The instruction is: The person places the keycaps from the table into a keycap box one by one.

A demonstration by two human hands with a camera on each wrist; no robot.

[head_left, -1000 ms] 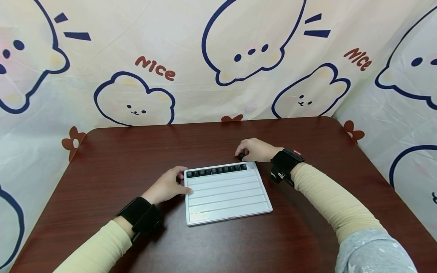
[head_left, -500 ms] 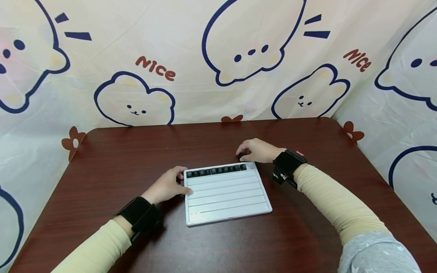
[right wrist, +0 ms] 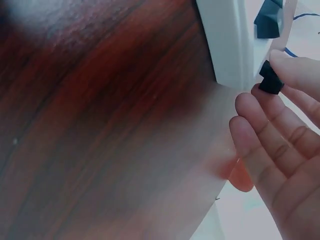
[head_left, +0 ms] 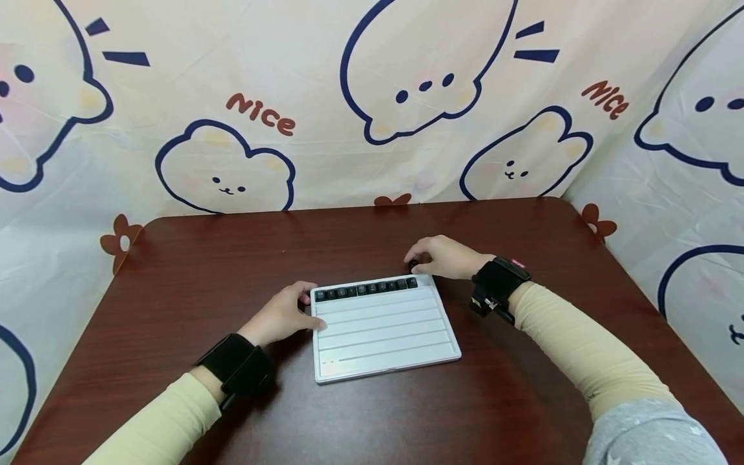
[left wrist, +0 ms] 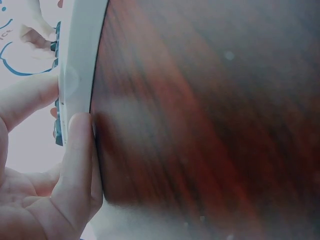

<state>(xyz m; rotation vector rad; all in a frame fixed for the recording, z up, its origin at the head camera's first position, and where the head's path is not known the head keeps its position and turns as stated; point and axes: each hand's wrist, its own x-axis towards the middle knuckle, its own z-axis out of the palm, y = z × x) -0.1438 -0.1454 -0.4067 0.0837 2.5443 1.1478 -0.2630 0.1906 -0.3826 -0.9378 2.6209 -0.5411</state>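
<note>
A flat white board (head_left: 386, 336) with raised ridges across it lies on the table. Small black keycaps (head_left: 369, 288) stand in a row along its far edge. My left hand (head_left: 283, 316) grips the board's left side, thumb on the top face and fingers at the side edge. Just beyond the far right corner, my right hand (head_left: 449, 257) pinches a single black keycap (right wrist: 271, 81) between thumb and fingertips. In the right wrist view that keycap is close to the board's corner, and one of the row's keycaps (right wrist: 269, 19) shows above it.
The dark brown wooden table (head_left: 244, 252) extends around the board on all sides. Behind it hangs a pale curtain (head_left: 325, 168) printed with cartoon outlines, which also runs along the left and right. Black straps (head_left: 501, 284) wrap both wrists.
My right hand has shifted slightly right with the keycap, more of which now shows at the fingertips. The left hand keeps its grip on the board. The head view has moved a little.
</note>
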